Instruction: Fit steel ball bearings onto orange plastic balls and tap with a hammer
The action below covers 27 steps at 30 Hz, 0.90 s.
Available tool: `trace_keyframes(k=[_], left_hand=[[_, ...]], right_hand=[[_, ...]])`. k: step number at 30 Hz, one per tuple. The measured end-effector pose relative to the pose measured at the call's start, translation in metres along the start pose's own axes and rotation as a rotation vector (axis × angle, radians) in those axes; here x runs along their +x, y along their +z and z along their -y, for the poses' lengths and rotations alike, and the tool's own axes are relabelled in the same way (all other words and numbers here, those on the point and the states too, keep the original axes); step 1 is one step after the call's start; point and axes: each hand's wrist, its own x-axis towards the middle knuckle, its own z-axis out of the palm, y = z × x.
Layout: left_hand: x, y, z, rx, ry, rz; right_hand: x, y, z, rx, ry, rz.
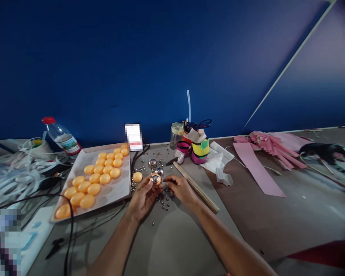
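My left hand (144,195) holds an orange ball (155,179) partly covered with shiny silver pieces, gripped between thumb and fingers. Just right of it, the fingers of my right hand (178,186) are pinched together above scattered silver beads (165,205); whatever they hold is too small to make out. Beyond the held ball lie two shiny silver balls, one of them a round silver ball (152,163). A plain orange ball (137,176) rests left of my left hand, beside the tray.
Rows of orange balls fill a white-lined tray (107,193) at left. Behind it leans a red-capped bottle (64,140). Wooden sticks (197,188) lie right of my right hand. A glass jar (176,134) and coloured tape rolls (199,150) stand near the wall; pink paper (258,168) lies right.
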Motion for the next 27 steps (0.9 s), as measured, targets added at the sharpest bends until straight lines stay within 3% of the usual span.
trace_keyframes(k=[5, 8, 18, 24, 27], left_hand=[[0.0, 0.0, 0.0, -0.003, -0.005, 0.0], [0.0, 0.0, 0.0, 0.002, -0.008, 0.003], [0.0, 0.001, -0.001, 0.017, -0.007, -0.013], [0.0, 0.0, 0.0, 0.022, 0.01, 0.005], [0.0, -0.001, 0.0, 0.029, 0.008, 0.004]], right_hand=[[0.002, -0.007, -0.005, -0.344, -0.315, -0.151], [0.001, -0.009, -0.006, -0.468, -0.393, -0.15], [-0.001, -0.01, 0.003, -0.563, -0.303, -0.105], [-0.008, -0.013, 0.014, -0.986, -0.267, 0.128], [-0.01, -0.008, 0.016, -1.187, -0.229, 0.184]])
